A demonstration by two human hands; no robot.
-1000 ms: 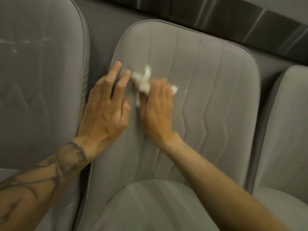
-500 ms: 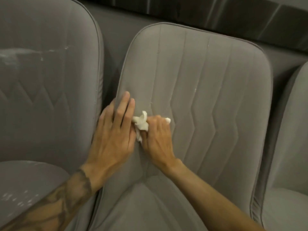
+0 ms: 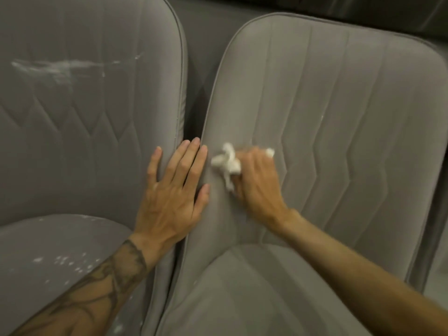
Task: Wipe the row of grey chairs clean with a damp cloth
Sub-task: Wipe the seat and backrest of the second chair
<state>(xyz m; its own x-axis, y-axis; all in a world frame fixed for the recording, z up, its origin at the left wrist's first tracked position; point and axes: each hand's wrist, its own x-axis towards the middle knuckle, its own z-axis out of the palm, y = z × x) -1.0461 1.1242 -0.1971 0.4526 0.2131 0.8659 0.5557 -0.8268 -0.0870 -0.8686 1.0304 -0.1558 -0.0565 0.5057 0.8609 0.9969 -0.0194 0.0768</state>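
Two grey padded chairs stand side by side. On the backrest of the middle chair point(image 3: 339, 112), low on its left side, my right hand point(image 3: 257, 180) grips a crumpled white cloth point(image 3: 226, 163) and presses it to the fabric. My left hand point(image 3: 174, 187) lies flat with straight fingers across the gap between the two chairs, touching both backrest edges. The left chair point(image 3: 84, 117) has a white smear across its backrest and white specks on its seat.
The edge of a third grey chair point(image 3: 438, 282) shows at the far right. A dark panelled wall point(image 3: 315, 6) runs behind the backrests. The middle chair's seat cushion point(image 3: 254, 292) lies under my right forearm.
My right hand has carried the cloth from high on the backrest down to its lower left part. My left hand slid down with it to the gap between the chairs.
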